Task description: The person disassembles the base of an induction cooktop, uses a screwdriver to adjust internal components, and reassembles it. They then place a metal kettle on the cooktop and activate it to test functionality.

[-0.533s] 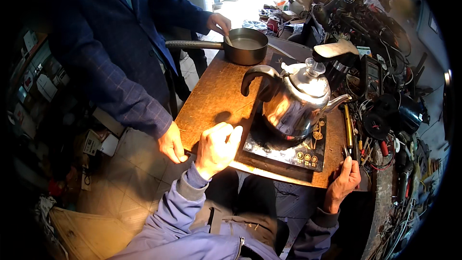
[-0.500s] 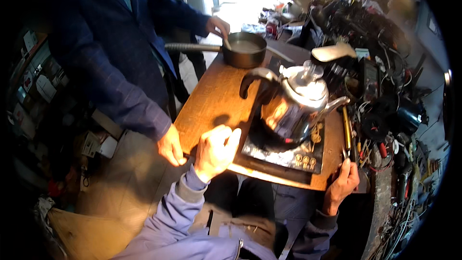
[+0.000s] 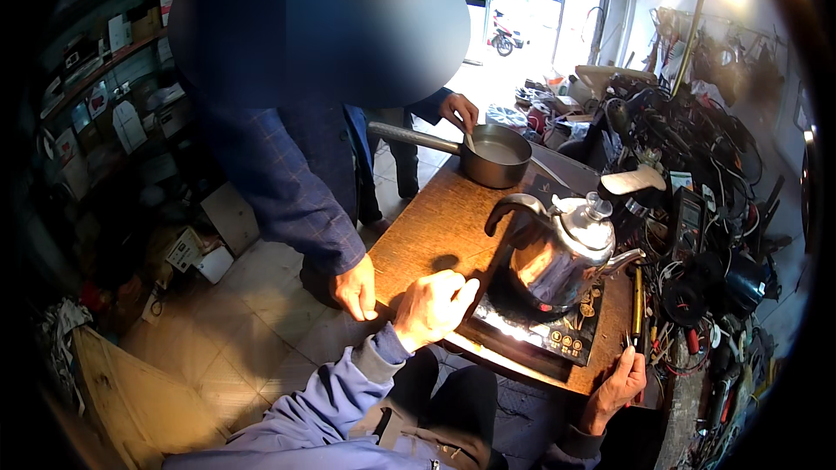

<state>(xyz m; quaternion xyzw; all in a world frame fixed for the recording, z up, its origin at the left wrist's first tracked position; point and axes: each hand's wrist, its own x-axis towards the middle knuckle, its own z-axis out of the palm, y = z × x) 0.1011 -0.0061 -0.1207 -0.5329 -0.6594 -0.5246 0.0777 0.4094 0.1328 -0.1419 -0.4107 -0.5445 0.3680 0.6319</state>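
Observation:
My left hand [image 3: 433,309] is curled into a loose fist above the near left edge of the wooden table [image 3: 427,226]; nothing shows in it. At the near right corner, my right hand [image 3: 616,387] pinches a thin tool with a slim metal tip; its exact kind is not clear. Between my hands, a shiny metal kettle [image 3: 557,265] with a black handle stands on a black induction cooker [image 3: 557,341]. Farther back sits a dark saucepan [image 3: 496,163]. A co-worker's hand [image 3: 459,111] holds a pale stick inside it.
The co-worker's other hand [image 3: 354,290] hangs by the table's left edge. Tangled cables [image 3: 697,144], a multimeter [image 3: 688,213] and a yellow-handled tool [image 3: 637,300] crowd the right side. A wooden board [image 3: 131,392] leans at lower left; shelves hold boxes behind it.
The view has tilted up, so the table and both my hands appear lower. My hands keep nearly the same poses, and the co-worker still holds the stick in the saucepan.

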